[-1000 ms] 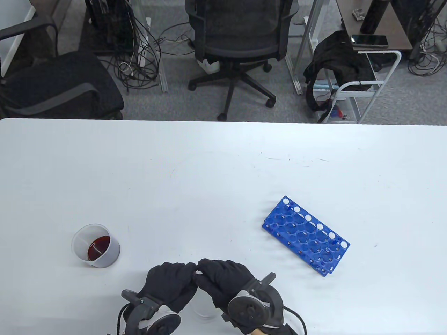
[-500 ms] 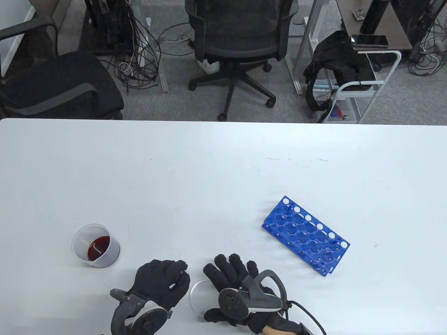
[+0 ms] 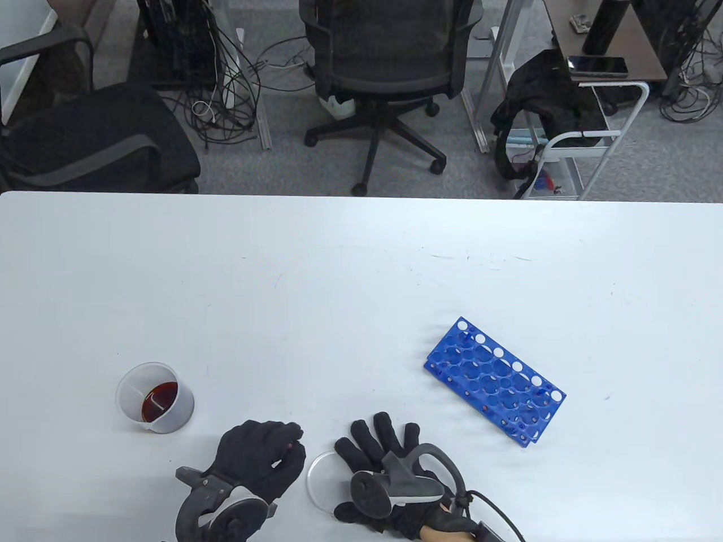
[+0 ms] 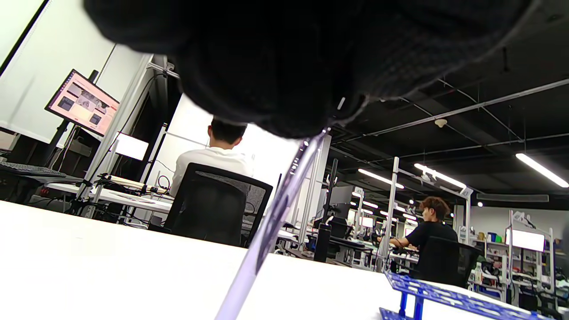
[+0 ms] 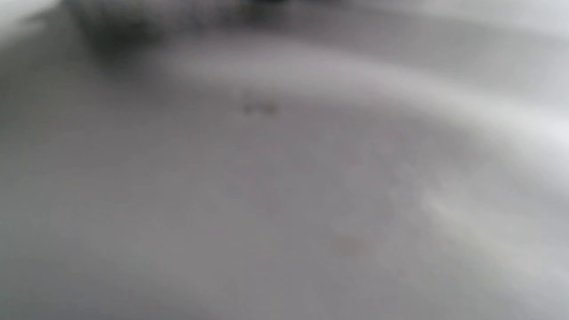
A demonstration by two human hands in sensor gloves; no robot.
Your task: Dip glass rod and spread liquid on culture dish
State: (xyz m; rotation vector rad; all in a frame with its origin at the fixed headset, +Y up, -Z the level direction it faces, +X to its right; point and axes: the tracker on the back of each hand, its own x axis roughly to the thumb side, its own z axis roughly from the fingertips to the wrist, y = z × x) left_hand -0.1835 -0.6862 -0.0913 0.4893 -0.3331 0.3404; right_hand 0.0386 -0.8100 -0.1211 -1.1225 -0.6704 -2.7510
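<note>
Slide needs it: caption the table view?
Left hand holds glass rod; right hand rests flat on culture dish, beaker nearby.

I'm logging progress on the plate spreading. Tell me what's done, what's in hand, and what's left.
Done: the left hand holds the glass rod, seen in the left wrist view. In hand: the right hand lies flat, fingers spread, on the culture dish, apparently steadying it. Left: dipping the rod in the beaker of dark red liquid, then spreading it; no liquid shows on the dish's visible part. The blue test-tube rack stands apart.
</note>
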